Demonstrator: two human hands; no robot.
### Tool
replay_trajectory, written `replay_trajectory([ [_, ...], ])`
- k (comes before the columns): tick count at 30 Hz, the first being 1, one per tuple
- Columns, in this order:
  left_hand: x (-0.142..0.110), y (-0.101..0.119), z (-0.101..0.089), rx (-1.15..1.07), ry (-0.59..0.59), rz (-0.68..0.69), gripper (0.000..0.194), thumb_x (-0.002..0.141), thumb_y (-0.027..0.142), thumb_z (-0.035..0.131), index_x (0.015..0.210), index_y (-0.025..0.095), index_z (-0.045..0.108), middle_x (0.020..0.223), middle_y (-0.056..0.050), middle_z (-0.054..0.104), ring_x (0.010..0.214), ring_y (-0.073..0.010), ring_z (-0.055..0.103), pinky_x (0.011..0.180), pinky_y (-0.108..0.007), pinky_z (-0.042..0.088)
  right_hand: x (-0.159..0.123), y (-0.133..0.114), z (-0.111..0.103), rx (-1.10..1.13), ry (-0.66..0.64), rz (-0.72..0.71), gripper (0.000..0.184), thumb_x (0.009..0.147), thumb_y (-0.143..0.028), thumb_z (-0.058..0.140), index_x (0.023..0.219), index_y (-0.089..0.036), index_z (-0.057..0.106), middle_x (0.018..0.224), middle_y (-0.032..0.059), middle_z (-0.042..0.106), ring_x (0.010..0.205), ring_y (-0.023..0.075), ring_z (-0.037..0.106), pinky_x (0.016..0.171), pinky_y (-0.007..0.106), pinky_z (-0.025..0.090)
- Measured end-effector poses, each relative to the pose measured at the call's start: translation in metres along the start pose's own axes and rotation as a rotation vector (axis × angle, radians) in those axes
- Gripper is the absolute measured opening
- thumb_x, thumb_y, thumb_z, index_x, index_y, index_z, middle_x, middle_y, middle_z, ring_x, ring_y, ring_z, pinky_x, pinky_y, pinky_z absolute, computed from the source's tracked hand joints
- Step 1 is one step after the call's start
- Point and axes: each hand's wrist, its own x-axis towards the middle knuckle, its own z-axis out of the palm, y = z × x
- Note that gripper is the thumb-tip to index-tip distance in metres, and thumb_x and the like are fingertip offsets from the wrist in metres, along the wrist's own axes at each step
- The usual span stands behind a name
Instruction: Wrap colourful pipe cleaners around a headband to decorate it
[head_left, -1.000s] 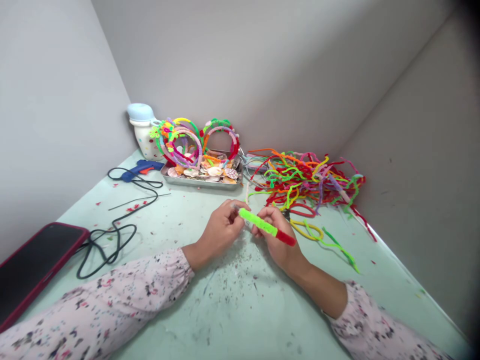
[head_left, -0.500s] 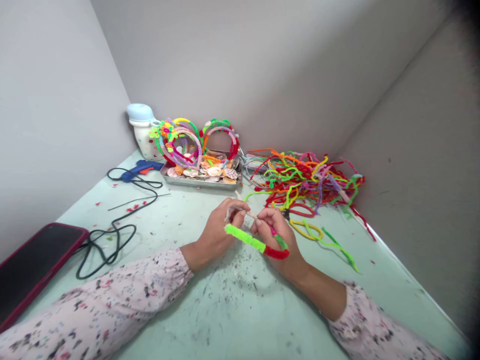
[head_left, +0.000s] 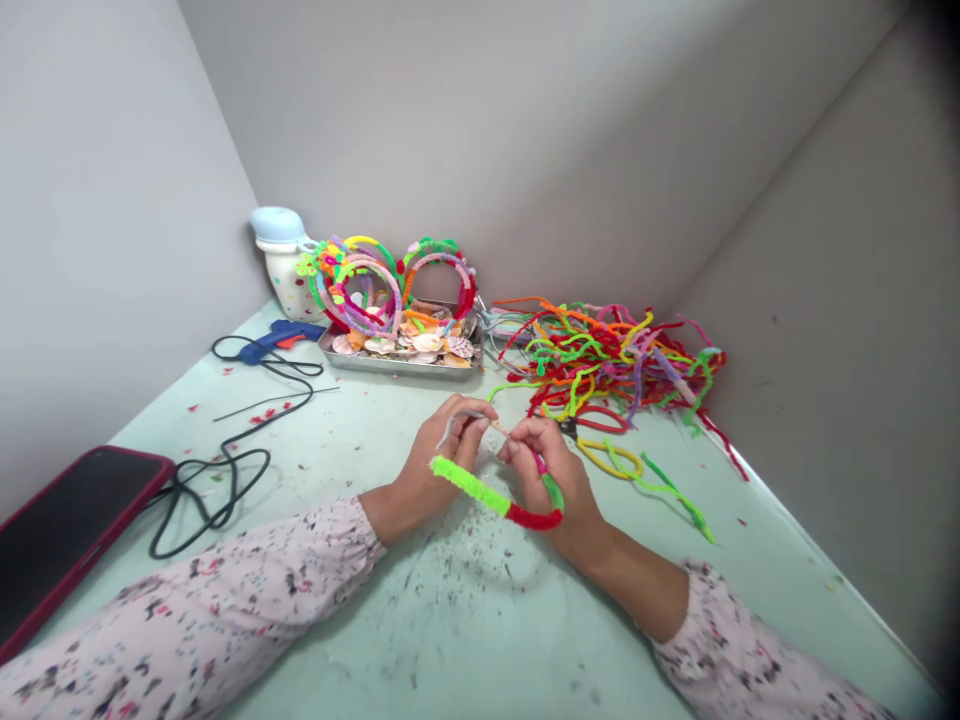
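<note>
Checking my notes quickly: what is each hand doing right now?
Left hand: closed, pinching a pale pipe cleaner.
Right hand: closed on that pipe cleaner and a green-and-red pipe cleaner.

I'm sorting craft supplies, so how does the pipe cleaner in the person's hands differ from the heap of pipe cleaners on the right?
The pipe cleaner is a single bent length, mainly green and red, gripped by the right hand near the closed left hand. The heap of pipe cleaners is many tangled strands in mixed colours, lying untouched. Both are fuzzy and bendable.

Long pale-pink sleeves (head_left: 187, 595); small dark floral speckles throughout
</note>
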Motion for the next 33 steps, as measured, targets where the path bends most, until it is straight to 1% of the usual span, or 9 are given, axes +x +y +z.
replay_trajectory([
  [4, -0.001, 0.000, 0.000, -0.052, 0.020, 0.004, 0.020, 0.090, 0.026, 0.046, 0.102, 0.020, 0.060, 0.095, -0.004, 0.060, 0.074, -0.0111, 0.057, 0.068, -0.024, 0.047, 0.001, -0.001, -0.003, -0.040, -0.025, -0.012, 0.005, 0.091, -0.024, 0.042, 0.094, -0.024, 0.046, 0.082, -0.0011, 0.060, 0.071, 0.0143, 0.058, 0.066, 0.027, 0.044],
  [7, -0.001, 0.003, -0.001, -0.054, 0.022, -0.012, 0.019, 0.090, 0.026, 0.046, 0.101, 0.020, 0.061, 0.096, -0.005, 0.061, 0.075, -0.0115, 0.058, 0.068, -0.024, 0.047, 0.002, -0.002, -0.004, -0.050, -0.025, -0.027, 0.005, 0.091, -0.024, 0.042, 0.095, -0.025, 0.045, 0.083, -0.0016, 0.060, 0.071, 0.0141, 0.058, 0.067, 0.027, 0.044],
  [11, 0.001, 0.007, -0.003, 0.000, 0.008, -0.019, 0.018, 0.090, 0.025, 0.046, 0.098, 0.019, 0.061, 0.097, -0.005, 0.062, 0.079, -0.0128, 0.059, 0.073, -0.026, 0.047, 0.001, -0.002, -0.004, -0.074, -0.011, -0.050, 0.005, 0.090, -0.023, 0.042, 0.094, -0.024, 0.045, 0.083, -0.0015, 0.059, 0.073, 0.0142, 0.057, 0.068, 0.027, 0.044],
  [16, 0.004, 0.011, -0.005, 0.084, 0.018, 0.035, 0.015, 0.090, 0.022, 0.046, 0.095, 0.019, 0.060, 0.092, -0.003, 0.062, 0.085, -0.0141, 0.058, 0.079, -0.027, 0.045, 0.001, -0.003, -0.003, -0.122, 0.014, -0.095, 0.008, 0.089, -0.020, 0.042, 0.095, -0.023, 0.046, 0.083, -0.0001, 0.060, 0.077, 0.0155, 0.058, 0.072, 0.029, 0.045],
  [20, 0.005, 0.016, -0.006, 0.146, 0.032, 0.050, 0.015, 0.089, 0.020, 0.047, 0.095, 0.019, 0.061, 0.087, -0.002, 0.060, 0.083, -0.0138, 0.057, 0.079, -0.027, 0.045, 0.002, -0.003, -0.003, -0.175, 0.043, -0.140, 0.009, 0.088, -0.018, 0.043, 0.094, -0.023, 0.048, 0.083, 0.0003, 0.061, 0.079, 0.0157, 0.059, 0.074, 0.029, 0.045],
  [27, 0.006, 0.021, -0.008, 0.232, 0.093, 0.059, 0.017, 0.088, 0.023, 0.050, 0.092, 0.019, 0.065, 0.091, -0.004, 0.049, 0.088, -0.0149, 0.054, 0.077, -0.027, 0.047, 0.002, -0.005, -0.003, -0.230, 0.060, -0.169, 0.009, 0.088, -0.017, 0.042, 0.092, -0.022, 0.049, 0.082, -0.0005, 0.061, 0.077, 0.0151, 0.059, 0.072, 0.027, 0.044],
  [33, 0.005, 0.022, -0.008, 0.232, 0.076, 0.072, 0.016, 0.089, 0.024, 0.048, 0.090, 0.019, 0.063, 0.092, -0.004, 0.049, 0.089, -0.0149, 0.053, 0.081, -0.028, 0.046, 0.001, -0.005, -0.002, -0.253, 0.050, -0.165, 0.009, 0.088, -0.019, 0.043, 0.092, -0.022, 0.050, 0.083, 0.0002, 0.062, 0.077, 0.0161, 0.059, 0.070, 0.027, 0.044],
])
